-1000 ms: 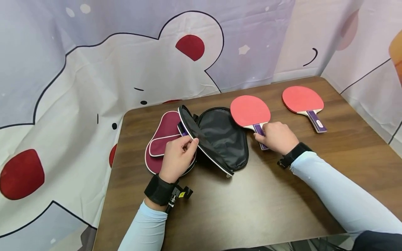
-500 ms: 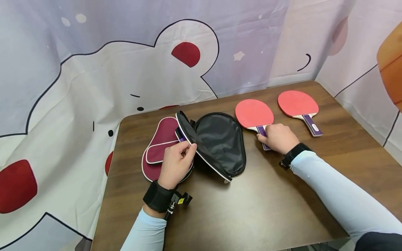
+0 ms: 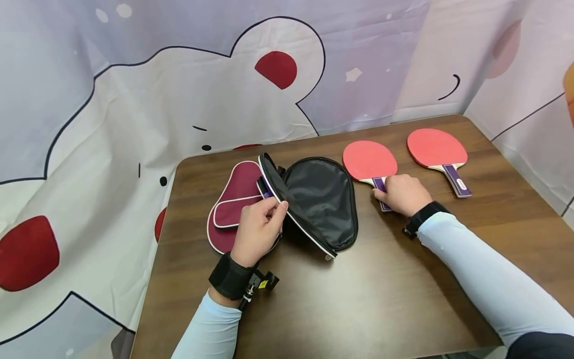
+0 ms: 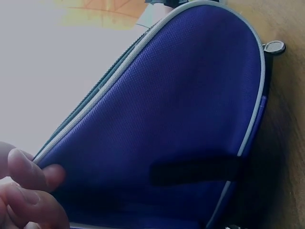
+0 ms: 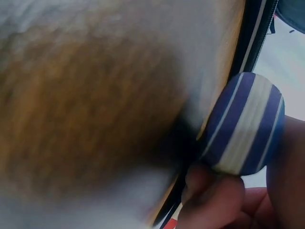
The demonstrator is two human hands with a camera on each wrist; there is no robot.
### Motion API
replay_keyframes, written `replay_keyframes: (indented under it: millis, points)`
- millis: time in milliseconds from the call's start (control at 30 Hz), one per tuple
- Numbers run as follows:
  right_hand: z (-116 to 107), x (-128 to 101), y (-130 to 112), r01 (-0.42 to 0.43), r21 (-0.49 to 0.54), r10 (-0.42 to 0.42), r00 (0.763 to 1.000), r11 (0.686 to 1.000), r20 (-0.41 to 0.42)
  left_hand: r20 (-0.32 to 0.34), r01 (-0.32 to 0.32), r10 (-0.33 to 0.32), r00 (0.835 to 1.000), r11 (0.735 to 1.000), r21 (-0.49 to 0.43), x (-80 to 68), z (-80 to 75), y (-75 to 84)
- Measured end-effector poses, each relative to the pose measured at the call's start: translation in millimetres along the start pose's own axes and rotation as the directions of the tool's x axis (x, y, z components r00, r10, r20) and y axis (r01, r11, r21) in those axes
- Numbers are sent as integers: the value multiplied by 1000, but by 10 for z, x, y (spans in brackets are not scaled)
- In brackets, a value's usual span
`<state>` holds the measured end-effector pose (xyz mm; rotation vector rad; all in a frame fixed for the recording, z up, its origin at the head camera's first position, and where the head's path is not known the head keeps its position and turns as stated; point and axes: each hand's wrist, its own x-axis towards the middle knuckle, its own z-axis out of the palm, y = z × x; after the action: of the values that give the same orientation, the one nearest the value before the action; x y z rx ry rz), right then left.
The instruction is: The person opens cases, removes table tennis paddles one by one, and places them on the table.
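The left hand (image 3: 256, 230) is pinching the raised flap (image 3: 282, 199) of the open case (image 3: 323, 199) by its white-piped rim, thumb and fingers (image 4: 28, 169) closing together on the edge. The flap is standing up on its edge, tilting slightly, while the black lining of the other half is lying flat on the table (image 3: 358, 289). In the left wrist view the flap's outer side (image 4: 181, 124) is showing as blue-purple fabric with pale piping, and a zip pull (image 4: 275, 46) is lying on the wood at the far right.

Just left of the case, partly under it, a maroon case (image 3: 233, 204) is lying flat and zipped.

The right hand (image 3: 401, 194) is curling round the purple handle of the near paddle (image 3: 369, 160), which is lying red face up on the table, just right of the open case. The right wrist view is showing the striped handle butt (image 5: 243, 126) clamped between thumb and fingers; the rest there is blurred.

A second paddle (image 3: 436, 148) is lying red face up further right, apart from the first, its handle pointing toward the near right.

Behind the table a cartoon curtain (image 3: 134, 99) is hanging.
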<state>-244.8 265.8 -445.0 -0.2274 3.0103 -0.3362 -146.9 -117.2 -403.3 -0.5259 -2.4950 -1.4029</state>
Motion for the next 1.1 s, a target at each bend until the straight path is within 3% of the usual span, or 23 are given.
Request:
replay_keyframes:
  millis: [233, 300, 367, 433, 533, 633, 733, 867, 1100]
  points:
    - [27, -9, 16, 1, 3, -1, 1000, 1000, 31, 7, -8, 8, 1000, 1000, 8, -39, 9, -1]
    - [29, -42, 6, 13, 1, -13, 1000, 1000, -3, 9, -6, 6, 1000, 1000, 11, -54, 7, -4]
    - [19, -99, -37, 45, 1, -45, 994, 999, -98, 11, -10, 9, 1000, 1000, 15, -61, 3, -3]
    - [-17, -189, -155, 120, 21, -113, 969, 993, -222, 13, -16, 16, 1000, 1000, 13, -57, -1, -1]
    - [-63, -352, -481, 326, 89, -273, 889, 941, -368, 8, -26, 26, 1000, 1000, 10, -31, 2, -2]
    - [-47, -536, -887, 523, 196, -427, 820, 829, -381, -5, -26, 26, 1000, 1000, -2, -15, 18, -3]
    - [27, -715, -1211, 604, 287, -517, 791, 744, -327, 5, -15, 15, 1000, 1000, -11, -29, 46, 5]
    - [113, -847, -1457, 622, 273, -551, 781, 734, -295, 26, -6, 6, 1000, 1000, -2, -56, 95, 20]
    - [110, -841, -1540, 618, 217, -515, 766, 756, -386, 1, -22, 22, 1000, 1000, -6, -89, 54, 38]
